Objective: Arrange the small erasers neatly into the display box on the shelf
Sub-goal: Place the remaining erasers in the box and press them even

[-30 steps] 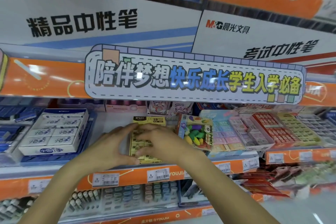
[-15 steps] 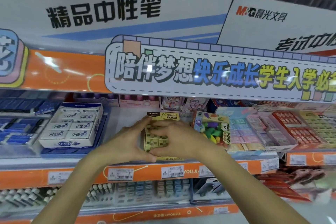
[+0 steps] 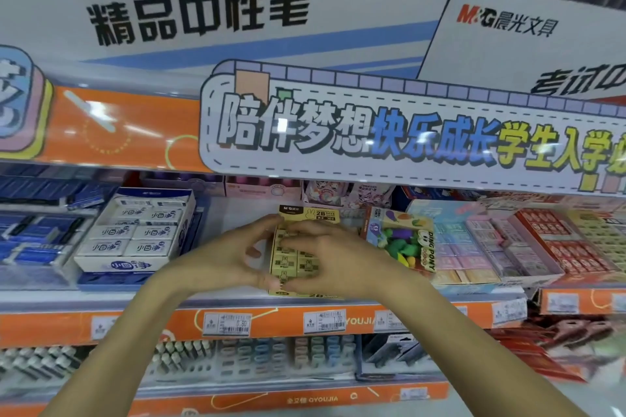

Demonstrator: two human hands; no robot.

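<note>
Left hand [image 3: 225, 257]: forearm bare, rising from lower left edge, wrist straight; palm turned inward toward other hand; thumb low, fingers [image 3: 262, 225] curved forward and spread, tips near right hand's fingertips.
Right hand [image 3: 333, 256]: forearm bare, rising from lower right, wrist bent inward; back of hand toward camera; fingers [image 3: 298, 240] flexed, pointing left and pressing down.
Both hands close together, neither closed into fist.

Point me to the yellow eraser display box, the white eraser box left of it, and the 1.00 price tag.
yellow eraser display box [image 3: 310, 214]: head view, on its upright header flap.
white eraser box [image 3: 135, 234]: head view, on the top layer of white erasers.
1.00 price tag [image 3: 324, 321]: head view, on the tag's middle, on the orange shelf rail.
</note>
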